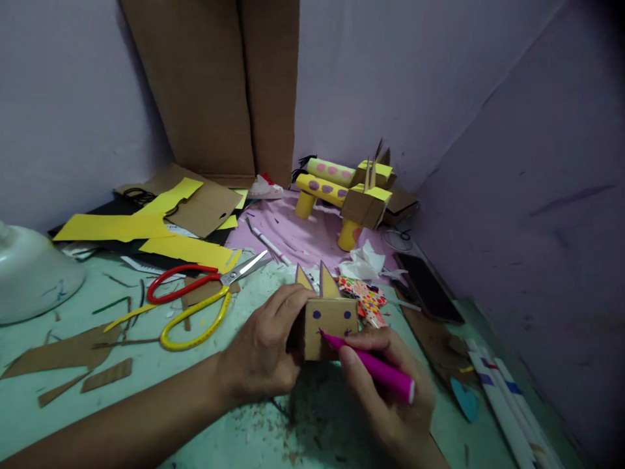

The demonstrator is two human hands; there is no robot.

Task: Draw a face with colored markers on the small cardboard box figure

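My left hand (271, 339) is closed around the left side of a small cardboard box (317, 348) with two pointed ears on top. Two dark blue dots and small dark marks show on its front face. Between the thumb and fingers of my right hand (390, 384) is a magenta marker (378, 370), its tip at the box's front near the left mark. To the left of my left hand lie scissors (222, 280) with one red and one yellow handle, blades apart.
Two yellow cardboard animals (352, 225) stand on pink cloth (278, 218) at the back. Yellow paper strips (112, 227) and cardboard scraps (63, 352) lie at left. A phone (430, 286) and several white markers (512, 417) are at right. Crumpled tissue (364, 260) lies behind the box.
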